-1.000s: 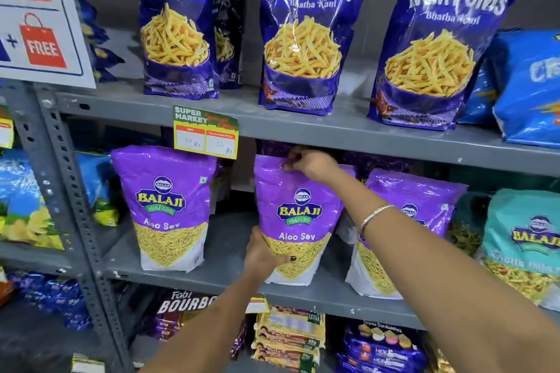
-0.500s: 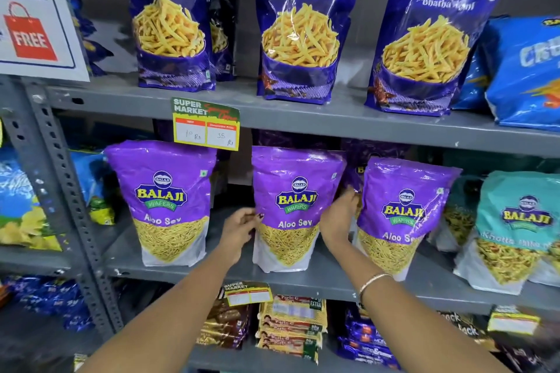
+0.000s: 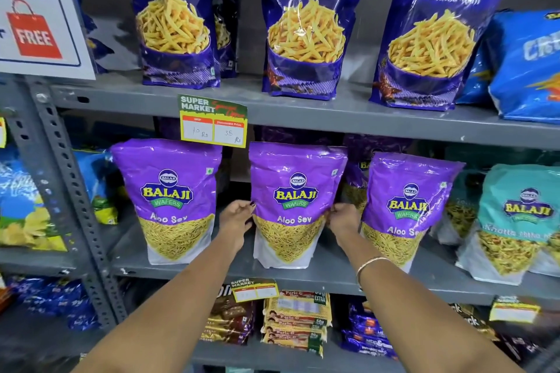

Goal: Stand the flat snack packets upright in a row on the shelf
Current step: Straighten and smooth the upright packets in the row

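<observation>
With my left hand and right hand pinching the middle packet's edges, I judge letting go unevenly could tip it onto the right packet.

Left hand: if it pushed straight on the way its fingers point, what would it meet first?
The left hand points up and right, fingertips already at the left edge of the middle Aloo Sev packet, so that packet comes first. Whether it slips behind the edge instead is unclear; depth is hard to judge.
</observation>
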